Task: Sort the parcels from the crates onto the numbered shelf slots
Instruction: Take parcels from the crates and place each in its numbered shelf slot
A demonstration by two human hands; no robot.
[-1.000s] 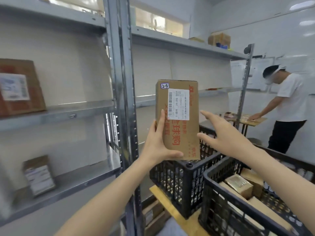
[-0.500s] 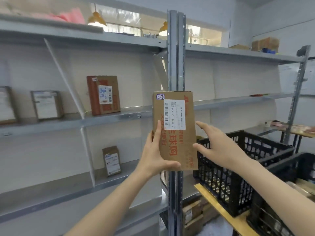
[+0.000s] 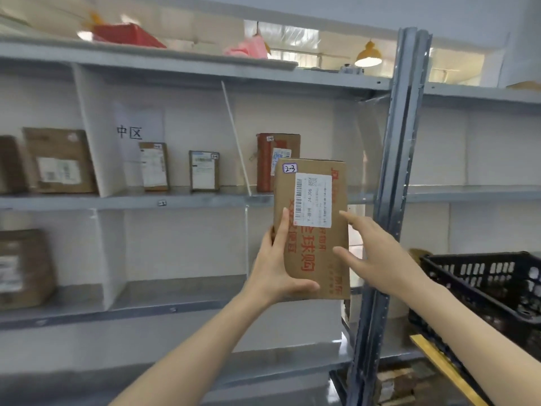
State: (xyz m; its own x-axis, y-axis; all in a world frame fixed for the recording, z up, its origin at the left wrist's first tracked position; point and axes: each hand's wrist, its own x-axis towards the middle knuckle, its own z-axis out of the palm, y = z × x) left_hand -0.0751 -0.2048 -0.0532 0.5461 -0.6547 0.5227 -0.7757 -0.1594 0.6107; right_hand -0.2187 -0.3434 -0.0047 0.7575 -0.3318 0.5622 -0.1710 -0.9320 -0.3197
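Observation:
I hold a tall brown cardboard parcel (image 3: 319,253) upright in front of the grey shelving (image 3: 187,200). It has a white shipping label, red print and a small tag reading 2-3 at its top left. My left hand (image 3: 278,271) grips its lower left edge, thumb across the bottom front. My right hand (image 3: 377,256) is at the parcel's right side with fingers straight and spread; whether it touches the box I cannot tell. A black crate (image 3: 486,291) stands at the right.
Several labelled parcels stand on the middle shelf, among them a red-brown box (image 3: 265,162) just behind mine. White dividers split the slots, and a paper sign (image 3: 131,133) hangs there. A steel upright (image 3: 392,200) rises right of my hands. Another parcel (image 3: 23,268) sits lower left.
My view has swung left along the shelving; the crates slid to the right edge and more shelf slots appeared. The parcel stays upright in my left hand, my right hand still beside it.

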